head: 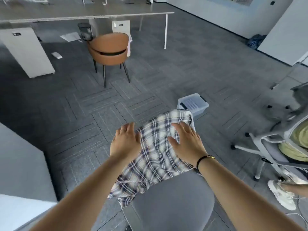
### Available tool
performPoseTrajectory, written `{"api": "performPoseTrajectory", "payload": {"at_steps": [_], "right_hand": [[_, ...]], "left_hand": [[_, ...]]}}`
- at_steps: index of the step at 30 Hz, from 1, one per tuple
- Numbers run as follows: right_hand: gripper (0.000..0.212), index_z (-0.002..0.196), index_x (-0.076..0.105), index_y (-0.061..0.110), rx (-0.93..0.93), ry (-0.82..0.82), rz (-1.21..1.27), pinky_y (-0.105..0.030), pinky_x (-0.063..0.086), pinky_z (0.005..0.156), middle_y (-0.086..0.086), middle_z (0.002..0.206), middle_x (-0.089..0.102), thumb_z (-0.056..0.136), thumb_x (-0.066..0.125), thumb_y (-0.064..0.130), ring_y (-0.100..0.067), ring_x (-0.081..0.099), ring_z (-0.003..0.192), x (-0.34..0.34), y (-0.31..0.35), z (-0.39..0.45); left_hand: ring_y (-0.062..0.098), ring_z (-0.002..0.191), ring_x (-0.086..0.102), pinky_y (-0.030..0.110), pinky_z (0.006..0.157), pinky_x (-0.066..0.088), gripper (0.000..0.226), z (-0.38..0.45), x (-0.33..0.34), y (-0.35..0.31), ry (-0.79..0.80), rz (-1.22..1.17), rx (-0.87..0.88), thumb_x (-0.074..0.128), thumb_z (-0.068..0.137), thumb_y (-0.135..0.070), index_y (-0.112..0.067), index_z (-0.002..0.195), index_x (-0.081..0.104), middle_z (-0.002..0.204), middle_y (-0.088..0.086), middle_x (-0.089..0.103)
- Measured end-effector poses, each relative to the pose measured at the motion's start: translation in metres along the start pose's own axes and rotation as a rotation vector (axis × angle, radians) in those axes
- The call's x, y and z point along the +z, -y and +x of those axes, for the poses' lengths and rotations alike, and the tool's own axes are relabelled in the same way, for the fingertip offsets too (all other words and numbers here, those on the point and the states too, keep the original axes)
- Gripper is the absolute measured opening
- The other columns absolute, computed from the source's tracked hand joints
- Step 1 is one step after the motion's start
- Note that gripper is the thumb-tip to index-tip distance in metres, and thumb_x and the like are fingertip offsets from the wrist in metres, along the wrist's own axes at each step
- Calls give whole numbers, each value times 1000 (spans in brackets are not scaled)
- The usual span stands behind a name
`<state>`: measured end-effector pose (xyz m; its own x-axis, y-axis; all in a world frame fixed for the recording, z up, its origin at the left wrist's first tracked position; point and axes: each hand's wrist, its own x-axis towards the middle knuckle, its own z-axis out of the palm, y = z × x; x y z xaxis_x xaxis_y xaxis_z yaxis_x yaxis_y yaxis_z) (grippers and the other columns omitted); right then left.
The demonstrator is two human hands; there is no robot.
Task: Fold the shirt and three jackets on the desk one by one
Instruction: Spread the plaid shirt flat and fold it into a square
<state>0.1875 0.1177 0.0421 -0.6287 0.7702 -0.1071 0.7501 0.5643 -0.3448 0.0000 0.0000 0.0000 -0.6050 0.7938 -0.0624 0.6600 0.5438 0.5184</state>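
Your right hand (185, 140) lies flat with fingers spread on the checked shirt (156, 157), I think to stop it sliding. Your left hand (125, 140) is open at its left edge. The shirt is bunched up, half on the near gray chair seat (175, 202), half hanging off.

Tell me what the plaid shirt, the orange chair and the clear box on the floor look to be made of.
Plaid shirt: thin woven cloth, likely cotton, matte; it creases and drapes limply. Orange chair: smooth leather or leatherette with a soft sheen, on thin dark legs, probably metal. Clear box: translucent plastic, slightly glossy; its ribbed lid lets light through.
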Motion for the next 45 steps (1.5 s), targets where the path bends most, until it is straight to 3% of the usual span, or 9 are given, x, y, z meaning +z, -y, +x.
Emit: {"api": "performPoseTrajectory", "payload": {"at_steps": [11,15,19,24,27,30,35,42,45], "right_hand": [[57,153,34,26,-480,162,-75,-45,23,119,-3,158,36,102,48,46,-24,31,146,25,-40,159],[43,141,56,29,-615,120,-14,-42,46,101,5,123,70,102,50,45,-20,65,107,38,-53,182],[30,130,67,31,-722,59,118,-32,50,81,12,98,71,103,53,33,-5,54,72,45,-66,186],[24,120,73,23,-679,54,248,-19,43,65,12,108,69,102,57,24,0,56,75,41,-70,184],[22,113,74,17,-670,-4,285,-28,51,73,7,109,68,102,56,22,-13,61,89,38,-73,169],[23,113,73,16,-686,-4,305,-16,45,70,8,102,69,103,53,21,-8,58,87,33,-85,143],[18,106,71,17,-693,194,271,-25,56,71,13,90,67,102,54,23,-2,62,80,41,-120,113],[21,113,72,20,-707,133,212,-28,54,81,8,102,61,100,57,27,-8,57,90,33,-111,128],[20,115,72,27,-747,148,200,-30,54,84,7,115,58,98,61,29,-10,58,95,24,-98,133]], "left_hand": [[25,132,49,45,109,41,49,20,54,-25,-62,101,-326,26,108,-39,-23,155,31,148,2,51],[23,122,56,43,104,44,43,21,61,-27,-200,40,-355,36,108,-35,-24,149,47,137,-2,61],[17,112,62,37,90,54,32,14,66,-30,-397,-117,-337,54,104,-24,-24,134,65,129,-7,68],[15,108,61,39,90,55,23,12,68,-43,-486,-101,-307,59,100,-14,-20,115,76,120,-10,71],[16,110,62,38,96,52,21,0,71,-52,-474,-46,-262,61,98,-9,-16,112,76,119,-5,72],[14,102,65,35,94,52,20,-20,78,-55,-426,11,-215,63,97,-11,-17,112,76,112,-6,74],[0,74,57,33,82,56,19,-46,90,-54,-176,93,-197,53,102,-21,-27,92,67,86,-18,65],[13,123,47,39,95,52,42,-23,70,-66,-220,124,-185,42,98,-55,-34,127,64,136,-9,52],[17,141,30,39,106,47,42,-1,59,-77,-196,210,-178,44,102,-48,-39,143,46,154,-9,31]]}}
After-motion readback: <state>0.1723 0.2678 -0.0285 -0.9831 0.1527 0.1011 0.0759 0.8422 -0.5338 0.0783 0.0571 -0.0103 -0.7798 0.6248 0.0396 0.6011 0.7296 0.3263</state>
